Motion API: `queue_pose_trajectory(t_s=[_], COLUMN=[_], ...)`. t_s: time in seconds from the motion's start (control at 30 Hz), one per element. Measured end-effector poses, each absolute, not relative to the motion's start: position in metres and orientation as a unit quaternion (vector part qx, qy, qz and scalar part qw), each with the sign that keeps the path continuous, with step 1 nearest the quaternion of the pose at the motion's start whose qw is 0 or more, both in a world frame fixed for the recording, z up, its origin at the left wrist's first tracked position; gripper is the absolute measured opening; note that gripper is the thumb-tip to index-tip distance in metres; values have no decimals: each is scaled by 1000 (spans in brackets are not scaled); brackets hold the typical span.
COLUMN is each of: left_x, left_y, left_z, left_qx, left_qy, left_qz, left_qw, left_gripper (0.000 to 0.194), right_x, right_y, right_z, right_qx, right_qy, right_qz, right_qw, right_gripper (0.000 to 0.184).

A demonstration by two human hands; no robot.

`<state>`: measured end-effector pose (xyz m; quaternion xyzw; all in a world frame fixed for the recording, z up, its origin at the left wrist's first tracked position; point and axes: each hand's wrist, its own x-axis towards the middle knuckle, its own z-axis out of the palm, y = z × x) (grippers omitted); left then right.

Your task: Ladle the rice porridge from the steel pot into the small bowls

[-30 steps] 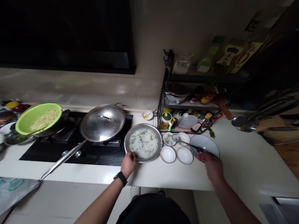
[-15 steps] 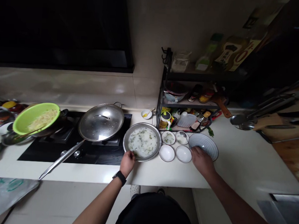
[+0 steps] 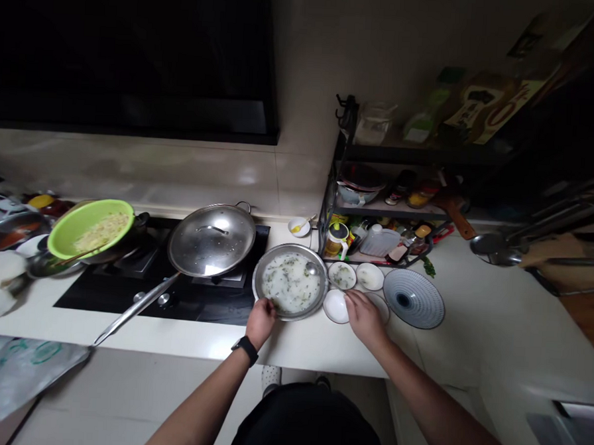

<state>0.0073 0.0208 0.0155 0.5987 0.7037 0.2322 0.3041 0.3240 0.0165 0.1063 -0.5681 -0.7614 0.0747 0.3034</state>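
My left hand point(image 3: 260, 323) grips the near rim of a shallow steel basin point(image 3: 292, 247) holding white rice porridge with green flecks. A metal spoon point(image 3: 312, 268) rests inside the basin at its far right. My right hand point(image 3: 365, 319) lies over a small white bowl point(image 3: 382, 308), which it mostly hides, and whether its fingers grip the bowl is unclear. Just left of it stands another white bowl point(image 3: 336, 306). Behind them are two small dishes with food traces point(image 3: 342, 275) point(image 3: 370, 277). A blue-striped round plate point(image 3: 429, 302) lies flat to the right.
Left of the basin, a steel lid point(image 3: 211, 240) covers a long-handled pan on a black hob point(image 3: 153, 301), beside a green bowl of shredded food point(image 3: 90, 228). A black wire rack point(image 3: 338, 198) crowded with bottles stands behind. White countertop point(image 3: 470, 338) extends rightward.
My right hand has moved left from the striped plate to the white bowls. The plate now lies flat instead of tilted. A spoon now shows in the basin. My left hand stays on the rim.
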Motion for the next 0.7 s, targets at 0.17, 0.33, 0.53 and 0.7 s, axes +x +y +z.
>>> queue_pose_trajectory(t_s=[0.17, 0.33, 0.53, 0.7], left_x=[8, 8, 7, 7], left_y=[21, 20, 21, 20], left_z=[19, 19, 17, 15], left_qx=[595, 592, 596, 595], left_qy=[705, 701, 702, 701], left_qz=[231, 245, 238, 242], left_qw=[310, 315, 308, 309], left_gripper=[19, 21, 19, 17], right_x=[306, 302, 298, 300], right_y=[27, 23, 24, 28], right_z=[82, 69, 70, 86], right_qx=[-587, -675, -713, -700], right_qy=[-742, -587, -353, -312], right_qz=[136, 293, 440, 478], right_qw=[294, 339, 416, 429], right_gripper=[36, 44, 52, 46])
